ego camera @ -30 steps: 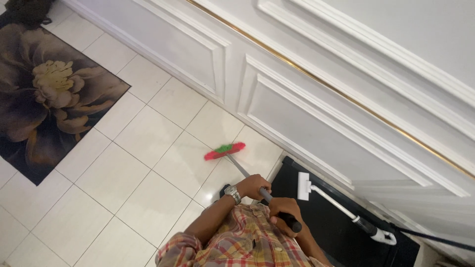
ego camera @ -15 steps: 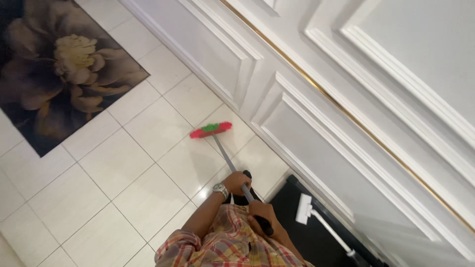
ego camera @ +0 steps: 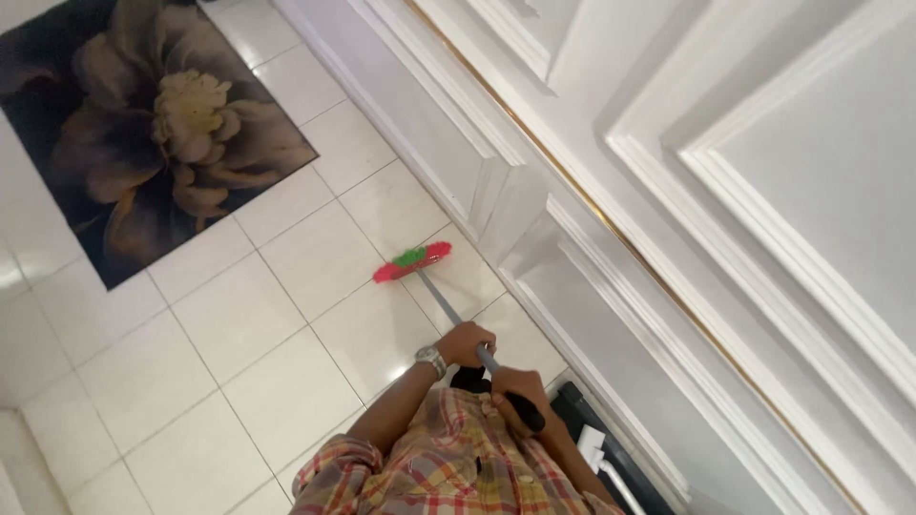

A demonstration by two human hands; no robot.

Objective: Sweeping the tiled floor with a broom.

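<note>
I hold a broom with a grey handle (ego camera: 445, 305) and a red and green brush head (ego camera: 412, 262) that rests on the white tiled floor near the wall. My left hand (ego camera: 466, 344), with a wristwatch, grips the handle lower down. My right hand (ego camera: 515, 393) grips the black top end of the handle, close to my checked shirt.
A white panelled wall (ego camera: 668, 191) with a gold strip runs along the right. A dark rug with a large flower (ego camera: 153, 133) lies at the upper left. A white tool with a long handle (ego camera: 601, 458) lies on a black mat (ego camera: 611, 458) at the bottom right.
The view has swung, so the rug and wall sit further right and the black mat is mostly out of frame. Both hands keep their grip; the brush head stays near the wall.
</note>
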